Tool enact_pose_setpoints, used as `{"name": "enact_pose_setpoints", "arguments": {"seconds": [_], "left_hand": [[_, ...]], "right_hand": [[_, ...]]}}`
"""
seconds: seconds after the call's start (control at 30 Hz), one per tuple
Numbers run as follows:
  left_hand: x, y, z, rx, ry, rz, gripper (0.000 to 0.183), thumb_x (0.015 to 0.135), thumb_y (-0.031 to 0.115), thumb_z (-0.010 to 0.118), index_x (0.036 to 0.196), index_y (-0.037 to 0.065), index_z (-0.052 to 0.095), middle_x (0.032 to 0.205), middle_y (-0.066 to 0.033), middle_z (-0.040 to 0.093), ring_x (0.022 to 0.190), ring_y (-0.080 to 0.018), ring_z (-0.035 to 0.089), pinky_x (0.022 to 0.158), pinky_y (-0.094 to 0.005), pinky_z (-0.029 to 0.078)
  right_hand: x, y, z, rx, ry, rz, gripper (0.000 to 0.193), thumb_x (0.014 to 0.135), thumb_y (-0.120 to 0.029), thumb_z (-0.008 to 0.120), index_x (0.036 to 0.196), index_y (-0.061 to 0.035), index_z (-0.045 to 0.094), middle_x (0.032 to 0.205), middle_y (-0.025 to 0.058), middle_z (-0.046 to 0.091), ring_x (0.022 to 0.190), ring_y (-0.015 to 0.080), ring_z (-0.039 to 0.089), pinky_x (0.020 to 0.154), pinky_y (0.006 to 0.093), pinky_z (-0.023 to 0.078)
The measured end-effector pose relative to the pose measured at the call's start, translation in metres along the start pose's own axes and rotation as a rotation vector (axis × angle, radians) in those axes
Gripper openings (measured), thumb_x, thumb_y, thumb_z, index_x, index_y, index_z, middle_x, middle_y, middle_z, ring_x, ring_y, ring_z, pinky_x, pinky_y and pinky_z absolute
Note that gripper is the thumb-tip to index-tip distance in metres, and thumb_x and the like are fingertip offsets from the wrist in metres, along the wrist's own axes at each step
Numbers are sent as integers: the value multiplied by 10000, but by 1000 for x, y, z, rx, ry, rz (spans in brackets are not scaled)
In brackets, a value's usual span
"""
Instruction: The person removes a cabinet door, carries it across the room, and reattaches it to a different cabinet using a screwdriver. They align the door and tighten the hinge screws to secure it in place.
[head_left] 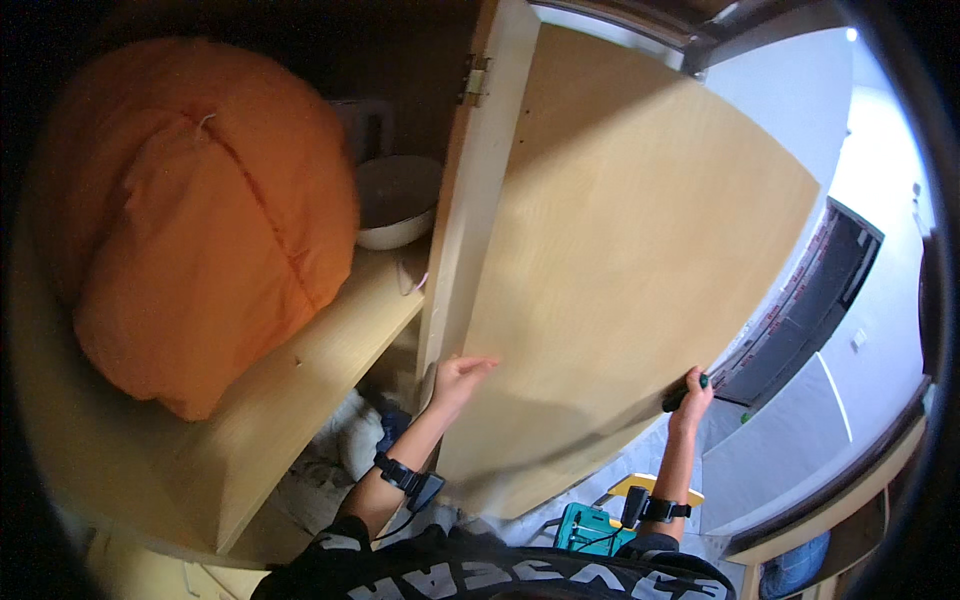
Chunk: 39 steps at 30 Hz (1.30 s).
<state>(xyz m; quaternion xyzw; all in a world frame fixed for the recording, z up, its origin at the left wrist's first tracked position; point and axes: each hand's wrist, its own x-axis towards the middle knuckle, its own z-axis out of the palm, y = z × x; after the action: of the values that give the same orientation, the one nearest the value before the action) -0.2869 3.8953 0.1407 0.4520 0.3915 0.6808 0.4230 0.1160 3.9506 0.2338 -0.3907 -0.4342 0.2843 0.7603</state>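
Observation:
A pale wooden cabinet door (pixel 640 220) stands swung out in front of me, with a metal hinge (pixel 476 80) high on the cabinet's upright. My left hand (pixel 462 384) is beside the door's lower inner face, close to the upright. Its fingers are pinched together; anything between them is too small to see. Near the door's outer edge, my right hand (pixel 690 400) is closed round a dark tool handle with a green end (pixel 676 402). The tool's working end is not clear.
A big orange fabric bundle (pixel 210 230) fills the shelf at left, beside a white bowl (pixel 398 205). Pale cloth (pixel 345 440) lies below that shelf (pixel 300 380). Near my right forearm, an open green tool case (pixel 590 530) sits low. A dark doorway (pixel 810 300) stands at far right.

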Motion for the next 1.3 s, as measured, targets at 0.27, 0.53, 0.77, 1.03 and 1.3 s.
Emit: {"name": "enact_pose_setpoints", "arguments": {"seconds": [0.27,0.53,0.77,1.03,1.3], "left_hand": [[37,-18,3,250,78,172,204,866,214,702,914,17,729,874,-39,711,832,-89,609,884,-267,438],[60,-19,6,196,36,102,266,916,278,636,923,19,695,935,-58,674,1019,-151,541,1005,-335,339],[67,-23,5,228,69,137,260,921,258,624,894,4,673,916,-72,626,996,-180,526,956,-327,368],[59,-31,0,173,84,186,207,932,183,607,917,-11,678,1259,-108,552,1234,-201,483,962,-302,401],[-6,-11,-9,-129,164,-20,245,937,175,608,1009,-56,646,998,-106,621,860,-178,606,800,-315,494]], "right_hand": [[33,28,22,-83,-79,28,199,937,-249,603,826,-85,588,751,-53,524,691,84,462,642,268,367],[56,36,41,-113,-117,117,211,932,-260,608,841,-70,608,778,-38,551,709,99,480,665,276,377],[65,37,51,-141,-72,156,218,921,-272,627,844,-69,610,779,-34,545,714,100,475,661,282,375],[74,45,49,-153,-86,192,278,922,-284,625,948,-7,619,848,27,592,789,148,542,721,312,429],[-27,5,68,-299,-223,-175,255,937,-249,601,993,0,589,736,21,548,679,94,515,600,242,408]]}}
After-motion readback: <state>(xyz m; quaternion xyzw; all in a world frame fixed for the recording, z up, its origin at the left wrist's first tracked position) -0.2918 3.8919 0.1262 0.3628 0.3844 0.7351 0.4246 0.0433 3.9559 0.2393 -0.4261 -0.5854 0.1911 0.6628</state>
